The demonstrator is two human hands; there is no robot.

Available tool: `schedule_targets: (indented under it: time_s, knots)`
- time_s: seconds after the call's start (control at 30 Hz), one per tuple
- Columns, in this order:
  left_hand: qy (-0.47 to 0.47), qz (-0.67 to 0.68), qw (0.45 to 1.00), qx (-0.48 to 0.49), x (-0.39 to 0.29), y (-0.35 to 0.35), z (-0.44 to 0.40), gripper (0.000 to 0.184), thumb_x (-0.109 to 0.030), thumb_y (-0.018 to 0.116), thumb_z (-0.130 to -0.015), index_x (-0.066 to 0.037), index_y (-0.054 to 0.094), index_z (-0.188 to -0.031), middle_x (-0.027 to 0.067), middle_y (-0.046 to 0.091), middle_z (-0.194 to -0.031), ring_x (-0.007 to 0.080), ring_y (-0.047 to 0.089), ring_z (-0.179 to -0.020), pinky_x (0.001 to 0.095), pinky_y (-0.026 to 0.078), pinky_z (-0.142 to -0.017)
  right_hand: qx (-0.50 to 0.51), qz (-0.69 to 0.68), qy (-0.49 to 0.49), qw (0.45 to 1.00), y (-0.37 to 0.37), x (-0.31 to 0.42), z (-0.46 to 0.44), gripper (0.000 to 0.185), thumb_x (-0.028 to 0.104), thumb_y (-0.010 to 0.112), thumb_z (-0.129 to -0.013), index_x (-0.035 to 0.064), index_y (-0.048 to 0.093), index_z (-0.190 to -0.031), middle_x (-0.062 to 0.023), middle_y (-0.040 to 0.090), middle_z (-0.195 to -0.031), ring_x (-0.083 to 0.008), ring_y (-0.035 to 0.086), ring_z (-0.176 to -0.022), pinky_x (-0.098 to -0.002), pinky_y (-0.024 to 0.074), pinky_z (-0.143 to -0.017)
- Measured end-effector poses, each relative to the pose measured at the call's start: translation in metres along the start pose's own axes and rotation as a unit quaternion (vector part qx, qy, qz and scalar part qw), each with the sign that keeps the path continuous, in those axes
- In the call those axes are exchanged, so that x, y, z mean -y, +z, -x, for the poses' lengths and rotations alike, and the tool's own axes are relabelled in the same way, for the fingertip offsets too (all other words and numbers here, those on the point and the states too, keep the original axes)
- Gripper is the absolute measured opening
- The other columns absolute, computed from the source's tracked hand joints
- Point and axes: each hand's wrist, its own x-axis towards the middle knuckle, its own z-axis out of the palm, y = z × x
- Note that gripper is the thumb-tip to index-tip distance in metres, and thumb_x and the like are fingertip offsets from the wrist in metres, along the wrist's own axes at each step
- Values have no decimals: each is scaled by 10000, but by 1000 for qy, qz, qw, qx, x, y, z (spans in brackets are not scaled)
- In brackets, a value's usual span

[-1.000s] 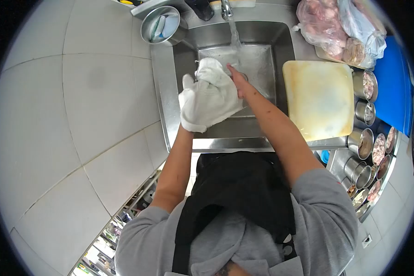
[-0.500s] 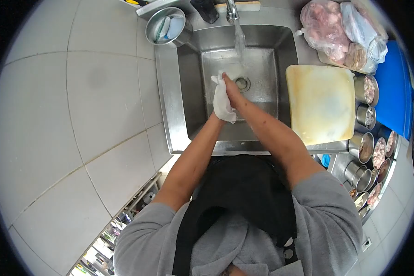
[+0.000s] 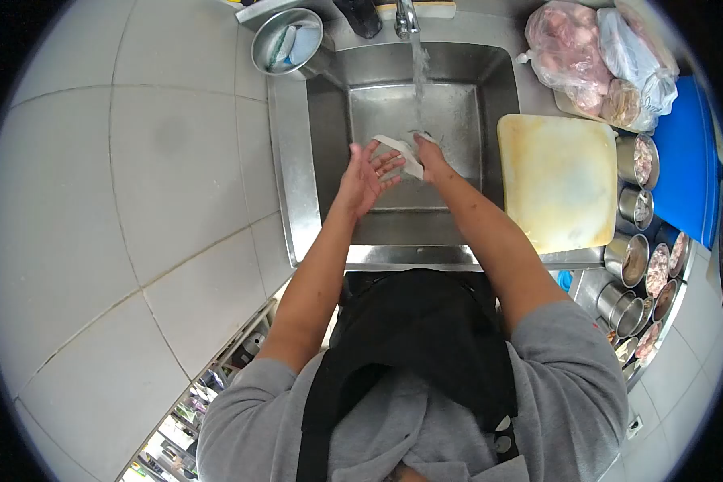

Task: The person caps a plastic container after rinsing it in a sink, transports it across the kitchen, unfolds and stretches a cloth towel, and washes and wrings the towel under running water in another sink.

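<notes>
Over the metal sink (image 3: 490, 120), my right hand (image 3: 434, 159) grips one side of a white cloth (image 3: 410, 163), near the drain. My left hand (image 3: 363, 181) is to the left with its palm up and fingers spread; its fingertips are close to the cloth, and I cannot tell whether they touch it. Water runs from the faucet (image 3: 406, 20) into the sink, just beyond the cloth.
A cutting board (image 3: 558, 183) lies right of the sink. Behind it are plastic bags of raw meat (image 3: 566, 48). A metal container with sponges (image 3: 304, 44) stands at the back left. Several metal pots (image 3: 625, 257) line the right, beside a blue board (image 3: 687, 161).
The hands were together around the cloth. Now my left hand has come away to the left and opened, while my right hand has moved slightly right with the cloth.
</notes>
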Motion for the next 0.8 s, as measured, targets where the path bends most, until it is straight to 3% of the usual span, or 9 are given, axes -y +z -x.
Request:
schedule_targets:
  time_s: [0.13,0.2,0.3,0.43,0.57,0.67,0.73,0.77,0.8]
  knots:
    - [19,-128,991,12,28,-60,-62,565,-459,542,-1007,-42,489,-1384,142,581,-1301,267,584,-1153,445,436,-1003,126,-32,-22,991,-14,-47,-9,411,306,547,-1008,-12,573,-1267,-139,653,-1134,-248,651,-992,-387,533,-805]
    - [-16,-110,989,-103,33,-51,-75,405,-313,658,-960,-30,594,-1243,126,638,-1187,234,611,-1081,420,493,-917,137,74,-75,985,-25,-74,-25,384,265,547,-1013,10,560,-1299,-97,653,-1143,-213,627,-996,-378,516,-816]
    - [-114,-65,981,-141,16,-7,-66,347,-268,659,-964,-24,615,-1207,110,657,-1118,219,620,-1052,388,525,-842,147,127,-209,958,-21,-69,15,423,295,531,-1022,11,544,-1336,-88,642,-1170,-194,611,-987,-350,496,-833]
    - [-154,-159,960,-174,50,-50,-94,317,-253,667,-962,-4,640,-1157,110,664,-1101,201,627,-1021,357,536,-794,114,216,-175,954,-13,-38,68,436,345,526,-1030,-13,581,-1273,-80,630,-1178,-186,597,-1030,-325,467,-897]
    - [29,-280,951,-126,15,3,-54,307,-262,640,-985,-8,648,-1155,59,689,-1044,140,633,-941,320,515,-792,50,322,-94,941,-52,5,56,594,453,535,-1008,-18,522,-1370,-145,589,-1312,-255,559,-1179,-356,425,-994]
    - [59,-415,908,12,-18,25,-35,295,-263,617,-999,-32,652,-1179,2,684,-998,91,606,-887,275,488,-790,-69,625,-58,776,-45,62,89,699,499,546,-986,-25,455,-1440,-193,527,-1428,-310,486,-1330,-366,390,-1065]
    - [31,-549,831,82,-45,55,-16,264,-257,601,-1011,-52,681,-1158,-56,659,-916,68,548,-827,248,463,-781,84,321,-332,883,-36,72,101,733,528,630,-923,21,488,-1433,-198,573,-1369,-307,537,-1265,-373,416,-1043]
    - [28,-550,830,82,-54,64,-9,264,-257,601,-1011,-52,681,-1158,-56,659,-916,68,548,-827,248,463,-781,83,318,-331,885,-27,79,111,733,528,630,-923,21,488,-1433,-198,573,-1369,-307,537,-1265,-373,416,-1043]
    - [43,-535,836,116,-62,71,-5,269,-263,601,-1012,-44,685,-1143,-55,656,-911,62,547,-830,243,461,-774,247,288,-352,856,-14,87,121,665,480,668,-905,21,546,-1371,-160,616,-1295,-257,569,-1205,-342,435,-1010]
